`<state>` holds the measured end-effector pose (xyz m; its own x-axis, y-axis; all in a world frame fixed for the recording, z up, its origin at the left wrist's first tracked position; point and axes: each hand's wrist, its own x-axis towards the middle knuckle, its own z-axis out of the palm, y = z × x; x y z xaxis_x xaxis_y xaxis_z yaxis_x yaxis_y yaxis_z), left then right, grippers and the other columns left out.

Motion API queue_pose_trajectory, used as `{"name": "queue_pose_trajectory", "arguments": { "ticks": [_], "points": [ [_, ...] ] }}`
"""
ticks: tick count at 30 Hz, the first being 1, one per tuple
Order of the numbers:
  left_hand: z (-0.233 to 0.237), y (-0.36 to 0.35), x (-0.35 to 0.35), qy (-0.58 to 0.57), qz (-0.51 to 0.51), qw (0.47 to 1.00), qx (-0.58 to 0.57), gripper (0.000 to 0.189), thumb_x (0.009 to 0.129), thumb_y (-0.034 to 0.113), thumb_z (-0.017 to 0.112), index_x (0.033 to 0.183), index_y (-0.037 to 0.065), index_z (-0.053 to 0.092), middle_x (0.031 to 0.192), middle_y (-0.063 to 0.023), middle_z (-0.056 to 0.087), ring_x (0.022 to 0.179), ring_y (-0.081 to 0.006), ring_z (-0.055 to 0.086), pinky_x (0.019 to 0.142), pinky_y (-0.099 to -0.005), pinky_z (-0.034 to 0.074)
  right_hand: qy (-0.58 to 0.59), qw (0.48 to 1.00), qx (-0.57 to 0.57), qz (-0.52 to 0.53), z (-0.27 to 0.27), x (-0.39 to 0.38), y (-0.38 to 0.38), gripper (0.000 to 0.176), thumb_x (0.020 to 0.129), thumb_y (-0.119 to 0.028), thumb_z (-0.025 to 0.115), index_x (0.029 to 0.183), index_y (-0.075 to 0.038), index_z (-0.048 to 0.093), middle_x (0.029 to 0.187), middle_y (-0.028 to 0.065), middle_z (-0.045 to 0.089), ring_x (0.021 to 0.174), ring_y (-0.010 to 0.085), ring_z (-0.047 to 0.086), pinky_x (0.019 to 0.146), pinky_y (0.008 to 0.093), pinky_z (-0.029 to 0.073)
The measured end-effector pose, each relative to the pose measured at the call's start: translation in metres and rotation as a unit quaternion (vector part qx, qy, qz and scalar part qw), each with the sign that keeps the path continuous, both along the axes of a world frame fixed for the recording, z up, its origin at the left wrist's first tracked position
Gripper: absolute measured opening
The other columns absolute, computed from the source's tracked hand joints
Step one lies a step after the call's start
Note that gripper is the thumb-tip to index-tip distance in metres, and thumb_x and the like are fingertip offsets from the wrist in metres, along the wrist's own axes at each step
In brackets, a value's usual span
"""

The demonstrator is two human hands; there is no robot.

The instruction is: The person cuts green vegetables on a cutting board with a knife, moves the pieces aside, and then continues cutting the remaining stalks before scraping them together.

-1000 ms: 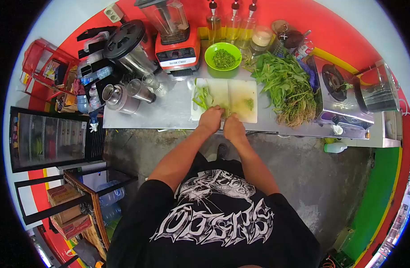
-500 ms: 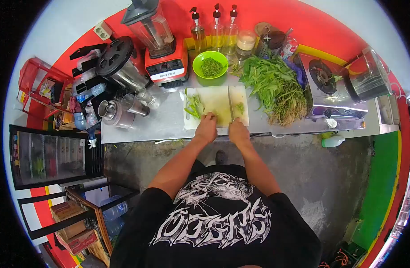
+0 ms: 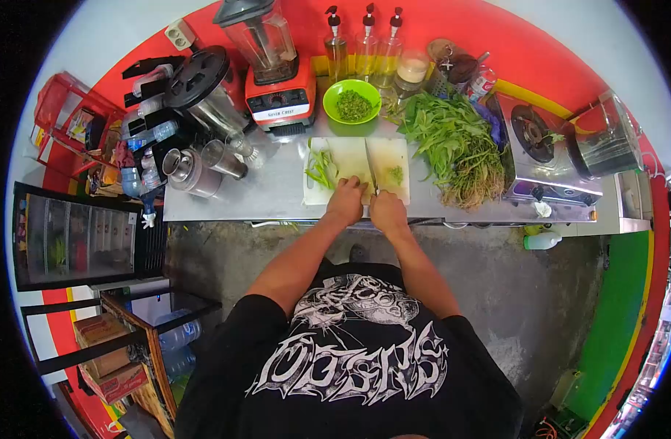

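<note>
My right hand [image 3: 388, 210] is closed round the handle of a knife [image 3: 371, 164], whose blade points away from me over a white cutting board [image 3: 342, 146]. Close beside it, my left hand [image 3: 347, 199] is on the board with its fingers bent together; what they hold, if anything, is too small to make out. Green stalks and leaves [image 3: 321, 170] lie on the board's left part, and a small heap of chopped green [image 3: 395, 174] is right of the blade. Behind the board, a bright green bowl [image 3: 329, 110] holds chopped greens.
Leafy greens with roots [image 3: 456, 146] are piled right of the board, beside a gas stove [image 3: 525, 188]. A red blender [image 3: 280, 102], pump bottles [image 3: 365, 47] and a jar [image 3: 411, 69] stand behind. Metal cups [image 3: 222, 159] are at the left.
The view has shifted slightly. The knife blade now leans a little to the left, and my left hand is slightly nearer my right hand.
</note>
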<state>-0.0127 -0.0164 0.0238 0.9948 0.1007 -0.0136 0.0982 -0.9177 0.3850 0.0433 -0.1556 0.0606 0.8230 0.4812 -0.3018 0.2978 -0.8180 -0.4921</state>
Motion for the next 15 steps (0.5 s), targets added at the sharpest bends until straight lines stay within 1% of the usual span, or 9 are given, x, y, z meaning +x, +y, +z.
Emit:
{"name": "queue_pose_trajectory", "arguments": {
  "ticks": [1,2,4,8,10,11,13,15],
  "points": [
    [-0.002,0.0,-0.001,0.003,0.003,1.0,-0.002,0.056,0.076,0.001,0.064,0.131,0.004,0.064,0.126,-0.014,0.058,0.117,-0.038,0.053,0.105,-0.0407,0.047,0.001,1.0,-0.008,-0.006,0.0,-0.003,0.001,0.034,0.097,-0.022,0.051,0.103,0.007,0.066,0.103,0.0323,0.069,0.098,0.0484,0.068,0.089,0.0542,0.054],
    [-0.002,-0.001,-0.001,-0.003,0.006,1.0,-0.002,0.056,0.076,0.0,0.063,0.132,0.005,0.064,0.125,-0.014,0.058,0.117,-0.038,0.053,0.104,-0.0408,0.047,0.004,1.0,-0.01,-0.003,-0.003,-0.005,0.003,0.034,0.097,-0.022,0.051,0.103,0.007,0.066,0.103,0.0323,0.069,0.098,0.0484,0.068,0.089,0.0542,0.054],
    [-0.004,-0.001,-0.002,-0.008,0.011,1.0,-0.003,0.056,0.076,0.0,0.063,0.132,0.006,0.064,0.124,-0.014,0.058,0.116,-0.0381,0.053,0.103,-0.041,0.048,-0.008,0.999,-0.036,-0.021,-0.009,-0.009,0.006,0.032,0.096,-0.018,0.048,0.109,0.008,0.062,0.105,0.0313,0.069,0.099,0.0472,0.068,0.089,0.0539,0.054],
    [-0.003,0.001,-0.004,-0.001,0.002,1.0,0.003,0.054,0.074,0.003,0.065,0.128,0.005,0.066,0.126,-0.0144,0.059,0.114,-0.039,0.054,0.101,-0.0418,0.049,0.002,0.998,-0.043,-0.051,-0.013,-0.009,0.013,0.03,0.095,-0.013,0.05,0.112,0.009,0.06,0.106,0.0296,0.069,0.1,0.0455,0.069,0.088,0.0528,0.055],
    [0.0,0.0,-0.005,-0.009,0.006,1.0,0.008,0.056,0.074,0.004,0.067,0.13,0.006,0.065,0.125,-0.0129,0.06,0.115,-0.0375,0.055,0.101,-0.0412,0.049,-0.033,0.999,-0.04,0.007,-0.019,0.0,0.015,0.027,0.093,-0.01,0.051,0.112,0.008,0.06,0.104,0.0287,0.07,0.1,0.0447,0.069,0.087,0.0517,0.055],
    [0.001,-0.001,-0.004,-0.009,0.006,1.0,0.007,0.056,0.074,0.004,0.067,0.13,0.006,0.065,0.125,-0.0129,0.06,0.115,-0.0375,0.055,0.101,-0.0412,0.049,-0.032,0.999,-0.041,0.008,-0.021,0.002,0.013,0.027,0.093,-0.01,0.051,0.112,0.008,0.06,0.104,0.0287,0.07,0.1,0.0447,0.069,0.087,0.0517,0.055],
    [0.005,-0.001,-0.005,0.019,0.015,1.0,0.012,0.057,0.074,0.005,0.069,0.13,0.007,0.065,0.127,-0.0117,0.058,0.116,-0.0365,0.054,0.101,-0.0409,0.049,-0.037,0.996,-0.057,0.057,-0.015,0.003,0.012,0.027,0.091,-0.006,0.054,0.114,0.008,0.057,0.105,0.0284,0.07,0.101,0.0439,0.069,0.087,0.0508,0.056],
    [0.011,-0.001,-0.005,0.026,0.021,0.999,0.014,0.057,0.074,0.006,0.069,0.131,0.009,0.065,0.128,-0.0104,0.057,0.117,-0.0359,0.054,0.101,-0.0414,0.049,-0.032,0.996,-0.06,0.061,-0.021,-0.001,0.011,0.028,0.09,-0.007,0.055,0.114,0.008,0.057,0.105,0.0285,0.069,0.101,0.0441,0.069,0.087,0.0506,0.056]
  ]
}}
